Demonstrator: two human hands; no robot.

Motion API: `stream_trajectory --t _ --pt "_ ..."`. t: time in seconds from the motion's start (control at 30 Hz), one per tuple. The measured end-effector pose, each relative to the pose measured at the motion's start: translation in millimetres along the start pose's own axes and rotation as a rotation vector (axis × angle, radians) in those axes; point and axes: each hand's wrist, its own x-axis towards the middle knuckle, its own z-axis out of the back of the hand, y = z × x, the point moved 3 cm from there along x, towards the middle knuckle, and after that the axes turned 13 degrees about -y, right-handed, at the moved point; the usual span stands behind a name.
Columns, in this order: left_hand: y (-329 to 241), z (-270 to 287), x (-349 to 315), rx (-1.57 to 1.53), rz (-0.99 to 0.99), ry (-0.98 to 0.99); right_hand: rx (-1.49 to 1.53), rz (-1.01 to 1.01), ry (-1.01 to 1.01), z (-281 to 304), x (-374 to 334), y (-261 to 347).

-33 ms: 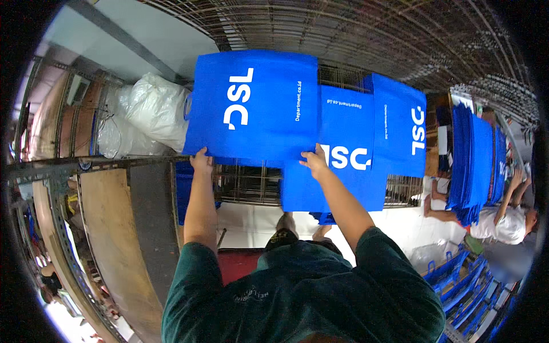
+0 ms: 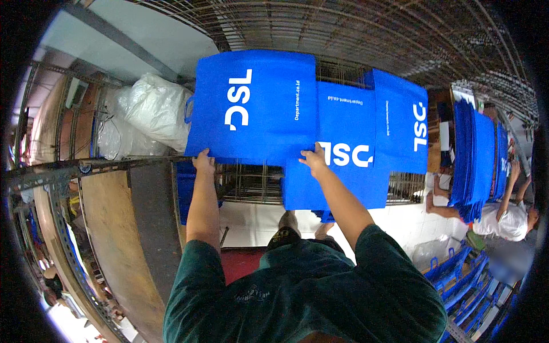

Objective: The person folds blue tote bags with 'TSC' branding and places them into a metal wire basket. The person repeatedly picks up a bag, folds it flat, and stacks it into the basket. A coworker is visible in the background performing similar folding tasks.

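A flat blue fabric tote bag (image 2: 271,108) with white print lies sideways in front of me, a loop handle showing at its left edge. My left hand (image 2: 204,161) is closed on its near left corner. At the near right corner, my right hand (image 2: 313,160) pinches the edge of the same bag; fingers under the edge are hidden. Partly covered by it, a second blue bag (image 2: 337,191) lies to the right, its print turned the other way. A third blue bag (image 2: 400,120) overlaps farther right. All rest on a wire rack (image 2: 251,186).
White plastic sacks (image 2: 157,111) sit left of the bags. Wooden boards (image 2: 117,228) on a metal frame stand at the left. On the right hang stacked blue bags (image 2: 473,154), near another person in a white shirt (image 2: 500,222). More blue bags (image 2: 457,274) stand lower right.
Both hands keep their places on the bag. The view has shifted very slightly, and the bag's outline with it.
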Motion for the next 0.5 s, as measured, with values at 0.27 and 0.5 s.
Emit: stream_trajectory --t 0.27,0.5 --pt "7.3 -3.8 -3.9 0.114 -0.043 -0.071 -0.072 -0.043 -0.266 6.6 -1.8 -42.2" --pt "9.1 11.7 11.4 0.176 -0.216 0.023 -0.026 -0.047 -0.32 14.8 23.4 -71.1"
